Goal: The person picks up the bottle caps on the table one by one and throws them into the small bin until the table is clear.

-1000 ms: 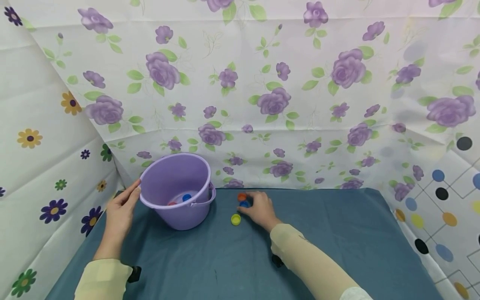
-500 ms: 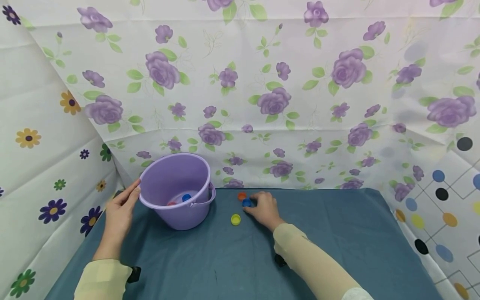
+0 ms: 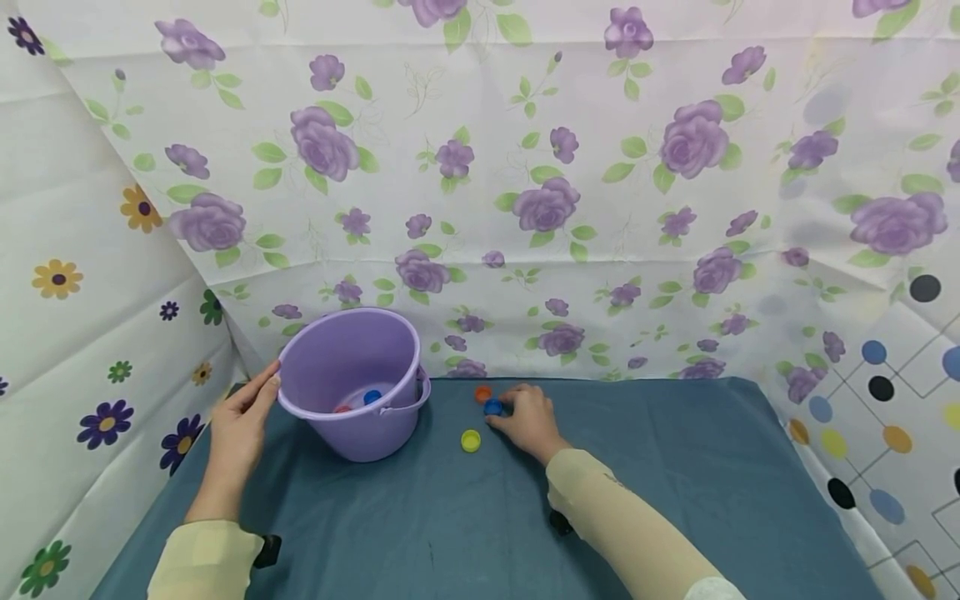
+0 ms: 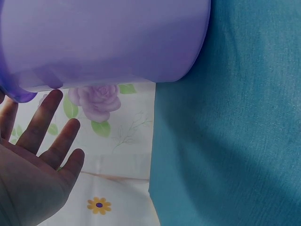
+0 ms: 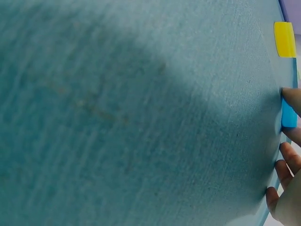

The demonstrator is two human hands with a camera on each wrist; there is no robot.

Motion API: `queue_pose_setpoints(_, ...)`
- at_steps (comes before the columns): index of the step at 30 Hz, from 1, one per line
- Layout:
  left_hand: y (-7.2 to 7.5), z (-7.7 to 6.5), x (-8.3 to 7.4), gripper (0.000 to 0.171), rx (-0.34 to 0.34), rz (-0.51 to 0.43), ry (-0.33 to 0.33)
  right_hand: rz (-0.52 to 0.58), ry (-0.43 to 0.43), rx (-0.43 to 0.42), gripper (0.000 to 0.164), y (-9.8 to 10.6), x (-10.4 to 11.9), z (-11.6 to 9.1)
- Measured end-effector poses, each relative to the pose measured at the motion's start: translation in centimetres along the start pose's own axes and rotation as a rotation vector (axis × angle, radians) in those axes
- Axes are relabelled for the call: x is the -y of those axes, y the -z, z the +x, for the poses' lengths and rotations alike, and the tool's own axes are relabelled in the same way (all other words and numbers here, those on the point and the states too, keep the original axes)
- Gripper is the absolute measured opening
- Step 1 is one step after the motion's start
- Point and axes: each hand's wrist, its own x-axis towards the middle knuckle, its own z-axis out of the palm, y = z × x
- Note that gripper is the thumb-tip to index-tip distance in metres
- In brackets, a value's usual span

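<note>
A purple bucket point(image 3: 358, 433) stands at left on the cloth, its handle hanging on its right side. My left hand point(image 3: 242, 417) touches the outer left of its rim, with no finger seen inside. In the left wrist view, the fingers point(image 4: 43, 117) are spread and fairly straight, and one fingertip meets the bucket; the thumb is hidden. My right hand point(image 3: 531, 423) pinches a small round blue cap point(image 3: 492, 407) between thumb and finger, down at the cloth. An orange cap point(image 3: 483, 394) lies just behind it, a yellow cap point(image 3: 470, 441) nearer me.
Inside the bucket lie a blue cap point(image 3: 372, 397) and a red one point(image 3: 342, 409), partly hidden by the rim. A blue-green cloth point(image 3: 450, 533) covers the table. A flowered curtain point(image 3: 480, 192) rises behind it, and patterned sheets stand at both sides.
The right hand has shifted slightly right, drawing the blue cap away from the orange one, then stayed there. My left hand and the bucket have kept their places.
</note>
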Motion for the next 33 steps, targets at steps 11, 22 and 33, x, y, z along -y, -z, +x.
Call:
queue_pose_setpoints(11,0.1,0.1,0.4,0.05,0.007,-0.017,0.014,0.078,-0.005,0.057,0.037,0.7,-0.6,-0.3)
queue_pose_setpoints(22,0.1,0.0,0.3,0.05,0.008,-0.029,0.021,0.092,-0.054,0.089,0.042,1.6,-2.3,-0.3)
queue_pose_setpoints(33,0.0,0.2,0.3,0.05,0.009,-0.061,0.016,0.11,-0.075,0.083,0.043,3.4,-2.4,0.3)
